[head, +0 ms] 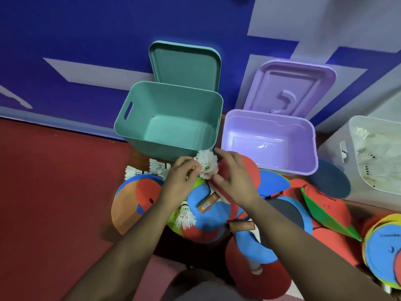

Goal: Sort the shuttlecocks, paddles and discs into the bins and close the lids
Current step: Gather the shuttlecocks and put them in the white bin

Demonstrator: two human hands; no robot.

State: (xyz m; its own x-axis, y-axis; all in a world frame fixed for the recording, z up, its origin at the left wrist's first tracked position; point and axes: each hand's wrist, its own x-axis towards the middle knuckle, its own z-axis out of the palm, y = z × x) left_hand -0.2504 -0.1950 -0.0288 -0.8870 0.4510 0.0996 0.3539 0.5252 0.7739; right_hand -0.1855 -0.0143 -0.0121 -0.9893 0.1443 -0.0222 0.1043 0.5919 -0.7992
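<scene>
My left hand (181,178) pinches a white shuttlecock (206,164) just in front of the empty teal bin (138,94). My right hand (235,179) has its fingers spread around the feather skirt, touching it. More shuttlecocks lie to the left (134,171) and under my left wrist (184,217). Paddles with wooden handles (208,203) sit in a pile of red, blue and orange discs (132,205). The purple bin (269,115) is empty. A white bin (352,127) at the right holds several shuttlecocks.
The teal lid (184,66) and the purple lid (290,88) lean against the blue wall behind their bins. A stack of discs (382,253) sits at the lower right, a dark blue disc (329,179) by the purple bin. Red floor (43,192) spreads to the left.
</scene>
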